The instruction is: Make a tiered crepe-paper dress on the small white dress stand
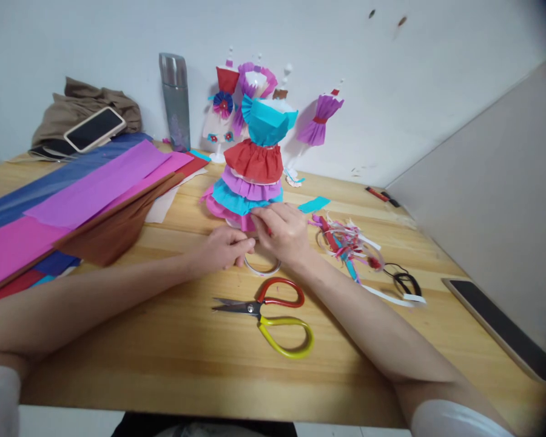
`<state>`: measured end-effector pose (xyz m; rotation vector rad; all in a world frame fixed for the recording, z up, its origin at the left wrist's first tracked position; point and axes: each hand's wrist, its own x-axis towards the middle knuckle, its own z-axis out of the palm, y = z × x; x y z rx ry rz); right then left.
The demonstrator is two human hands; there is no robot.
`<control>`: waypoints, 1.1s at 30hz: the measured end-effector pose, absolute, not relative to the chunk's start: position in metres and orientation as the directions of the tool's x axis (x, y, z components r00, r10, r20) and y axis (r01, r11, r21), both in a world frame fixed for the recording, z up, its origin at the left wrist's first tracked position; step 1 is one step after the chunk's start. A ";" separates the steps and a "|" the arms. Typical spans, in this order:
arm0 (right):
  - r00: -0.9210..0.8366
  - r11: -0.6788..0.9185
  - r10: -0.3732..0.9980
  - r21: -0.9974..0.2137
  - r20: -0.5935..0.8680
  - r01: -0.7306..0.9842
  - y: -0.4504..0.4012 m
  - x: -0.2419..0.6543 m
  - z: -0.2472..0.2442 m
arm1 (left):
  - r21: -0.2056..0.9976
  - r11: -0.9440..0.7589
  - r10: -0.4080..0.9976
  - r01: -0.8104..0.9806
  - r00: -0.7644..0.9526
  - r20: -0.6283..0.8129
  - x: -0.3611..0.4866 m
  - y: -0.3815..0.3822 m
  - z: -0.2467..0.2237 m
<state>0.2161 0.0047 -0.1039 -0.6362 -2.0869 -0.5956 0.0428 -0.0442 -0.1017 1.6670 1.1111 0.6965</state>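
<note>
A small mannequin in a tiered paper dress (253, 161) stands upright in front of me, with a blue top, a red layer and purple, blue and pink ruffles below. My right hand (284, 233) is closed at the hem of the lowest ruffles; its fingertips are partly hidden, and whatever they pinch cannot be made out. Just left of it, my left hand (221, 250) is closed with thumb and forefinger together, beside a roll of tape (264, 273) lying on the table. Nearer to me lie scissors (251, 308) with one red and one yellow handle, blades slightly apart.
Colored crepe paper sheets (100, 179) cover the left side. A bottle (175, 103), a phone (95, 128) on brown cloth and more dressed mannequins (321, 118) stand or lie toward the wall. Paper scraps (346, 240) and a dark flat device (500, 328) are at right.
</note>
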 end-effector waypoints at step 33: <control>-0.543 0.803 0.296 0.104 0.786 0.587 0.005 0.225 -0.103 | 0.894 0.406 0.868 -0.190 0.385 -0.312 0.046 -0.043 -0.102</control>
